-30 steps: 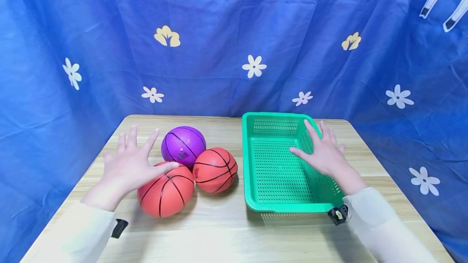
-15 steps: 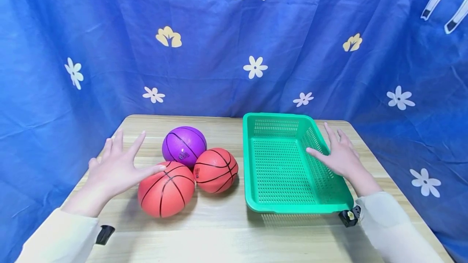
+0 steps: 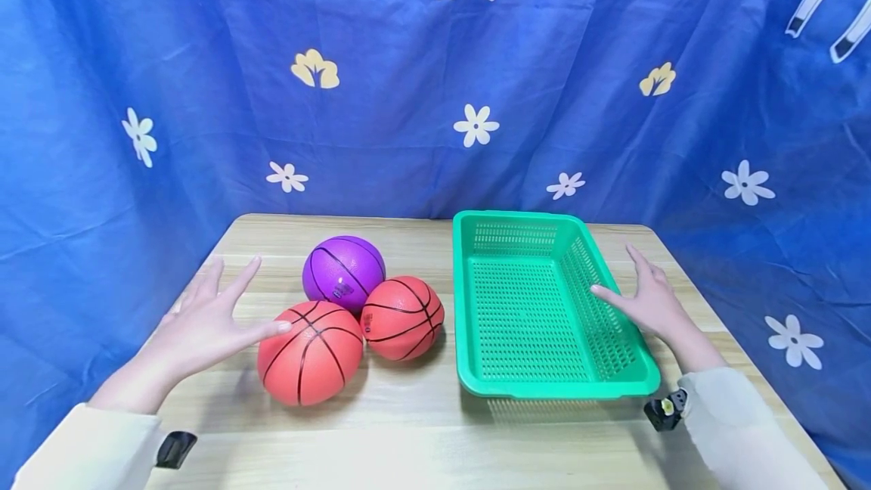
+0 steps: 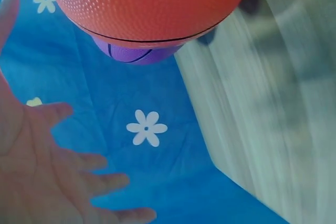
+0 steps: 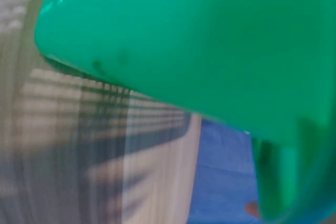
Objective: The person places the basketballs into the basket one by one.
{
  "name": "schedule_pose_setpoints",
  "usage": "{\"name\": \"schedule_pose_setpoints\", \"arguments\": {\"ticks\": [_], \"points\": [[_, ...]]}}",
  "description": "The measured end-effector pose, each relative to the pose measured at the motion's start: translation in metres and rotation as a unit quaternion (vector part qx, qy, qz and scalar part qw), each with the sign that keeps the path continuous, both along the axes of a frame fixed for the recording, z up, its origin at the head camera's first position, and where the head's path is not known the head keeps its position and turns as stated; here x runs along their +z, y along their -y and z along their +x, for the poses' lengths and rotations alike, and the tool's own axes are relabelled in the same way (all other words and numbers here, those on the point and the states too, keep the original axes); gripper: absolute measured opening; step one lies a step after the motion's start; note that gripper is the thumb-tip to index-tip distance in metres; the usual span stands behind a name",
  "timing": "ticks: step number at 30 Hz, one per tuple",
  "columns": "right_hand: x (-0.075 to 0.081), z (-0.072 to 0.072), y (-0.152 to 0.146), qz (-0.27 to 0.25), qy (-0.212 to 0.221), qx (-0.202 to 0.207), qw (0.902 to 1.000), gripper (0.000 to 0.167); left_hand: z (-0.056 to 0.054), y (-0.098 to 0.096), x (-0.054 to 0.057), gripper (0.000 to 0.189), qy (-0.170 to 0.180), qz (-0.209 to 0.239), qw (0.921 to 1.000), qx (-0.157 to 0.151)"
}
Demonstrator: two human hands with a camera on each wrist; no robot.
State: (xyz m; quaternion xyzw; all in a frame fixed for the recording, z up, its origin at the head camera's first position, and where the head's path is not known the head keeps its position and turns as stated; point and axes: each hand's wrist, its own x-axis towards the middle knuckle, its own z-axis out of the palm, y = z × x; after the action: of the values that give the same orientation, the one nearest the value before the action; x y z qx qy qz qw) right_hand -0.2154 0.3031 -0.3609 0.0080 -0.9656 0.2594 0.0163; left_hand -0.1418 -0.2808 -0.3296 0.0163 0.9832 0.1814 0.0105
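Note:
My left hand (image 3: pixel 204 327) is spread with straight fingers at the left of the front orange basketball (image 3: pixel 310 354), its thumb tip overlapping the ball's edge in the head view. In the left wrist view the palm (image 4: pixel 37 166) faces that ball (image 4: pixel 157 9) with a gap between them. A second orange basketball (image 3: pixel 403 318) and a purple basketball (image 3: pixel 343 272) sit close behind it. My right hand (image 3: pixel 656 305), fingers extended, is at the right side of a green plastic basket (image 3: pixel 558 388), thumb over its rim. In the right wrist view the basket's wall (image 5: pixel 157 40) fills much of the picture.
The balls and basket share a light wood-grain table (image 3: pixel 381 445), balls left and basket right. A blue curtain (image 3: pixel 381 97) with white flowers hangs behind and at both sides. Each wrist carries a small black device (image 3: pixel 665 409).
My left hand has moved left and down, away from over the front orange ball. My right hand has drawn back from above the basket to its right side. Balls and basket stay put.

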Motion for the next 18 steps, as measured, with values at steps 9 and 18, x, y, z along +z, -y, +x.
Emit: {"name": "schedule_pose_setpoints", "arguments": {"ticks": [9, 18], "points": [[-0.010, 0.000, -0.014, -0.080, 0.026, 0.016, 0.9963, 0.102, 0.003, 0.009, -0.013, 0.108, 0.001, 0.067, 0.9962, -0.055], [-0.014, 0.004, -0.021, -0.150, 0.081, 0.024, 0.9850, 0.096, 0.008, 0.017, -0.025, 0.099, 0.009, 0.176, 0.9783, -0.108]]}}
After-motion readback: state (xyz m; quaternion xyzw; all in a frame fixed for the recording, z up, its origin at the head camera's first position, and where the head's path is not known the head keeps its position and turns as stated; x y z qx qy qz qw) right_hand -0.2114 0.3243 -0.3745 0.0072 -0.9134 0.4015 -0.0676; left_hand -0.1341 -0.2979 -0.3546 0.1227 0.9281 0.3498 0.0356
